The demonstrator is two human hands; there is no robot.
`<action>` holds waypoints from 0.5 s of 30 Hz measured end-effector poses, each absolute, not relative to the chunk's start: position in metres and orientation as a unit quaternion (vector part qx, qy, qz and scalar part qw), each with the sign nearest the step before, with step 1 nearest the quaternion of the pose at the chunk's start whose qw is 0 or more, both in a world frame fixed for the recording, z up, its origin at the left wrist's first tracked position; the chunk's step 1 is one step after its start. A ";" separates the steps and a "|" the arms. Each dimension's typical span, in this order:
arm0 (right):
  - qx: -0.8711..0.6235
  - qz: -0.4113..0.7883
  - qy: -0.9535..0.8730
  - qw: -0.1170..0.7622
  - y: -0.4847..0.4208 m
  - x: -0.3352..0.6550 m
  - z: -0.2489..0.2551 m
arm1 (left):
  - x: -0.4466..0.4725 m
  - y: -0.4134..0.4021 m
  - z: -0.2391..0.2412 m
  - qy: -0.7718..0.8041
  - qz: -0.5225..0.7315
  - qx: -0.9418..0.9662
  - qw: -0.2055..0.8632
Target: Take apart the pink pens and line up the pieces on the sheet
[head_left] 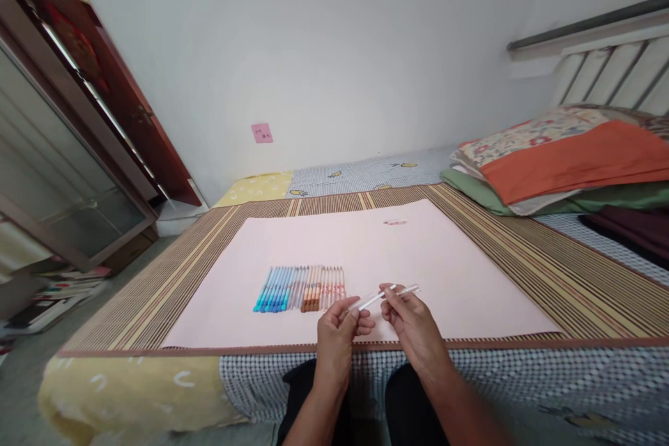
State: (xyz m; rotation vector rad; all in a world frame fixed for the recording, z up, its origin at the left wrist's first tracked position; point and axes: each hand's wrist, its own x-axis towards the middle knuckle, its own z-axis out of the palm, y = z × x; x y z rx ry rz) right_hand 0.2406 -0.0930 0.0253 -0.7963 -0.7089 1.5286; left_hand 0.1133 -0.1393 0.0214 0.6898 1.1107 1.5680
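My left hand (339, 326) pinches one end of a slim white pen (372, 300), which slants up to the right. The fingertips of my right hand (410, 313) close near its other end, around a slim clear-and-white piece (410, 289) that points right. Whether this piece is part of the same pen or a separate one, I cannot tell. Left of my hands lies a tight row of pens (300, 288), shading from blue through grey and orange-brown to pale pink. All of this is above or on a pale pink sheet (230, 279).
A small pink-and-white item (396, 222) lies near the sheet's far edge. Under the sheet is a striped mat (151, 286) on a bed. Folded bedding with an orange band (580, 160) is piled at the right. A pink note (262, 133) sticks to the wall.
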 end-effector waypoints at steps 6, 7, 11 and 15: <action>-0.338 0.663 -0.287 0.603 -0.095 0.235 0.023 | 0.114 -0.139 0.024 0.473 0.658 0.273 0.519; -0.339 0.665 -0.285 0.601 -0.095 0.234 0.023 | 0.114 -0.139 0.024 0.473 0.660 0.271 0.518; -0.333 0.675 -0.278 0.596 -0.097 0.231 0.020 | 0.115 -0.139 0.024 0.473 0.662 0.269 0.515; -0.328 0.679 -0.272 0.598 -0.098 0.229 0.017 | 0.115 -0.138 0.024 0.481 0.662 0.277 0.504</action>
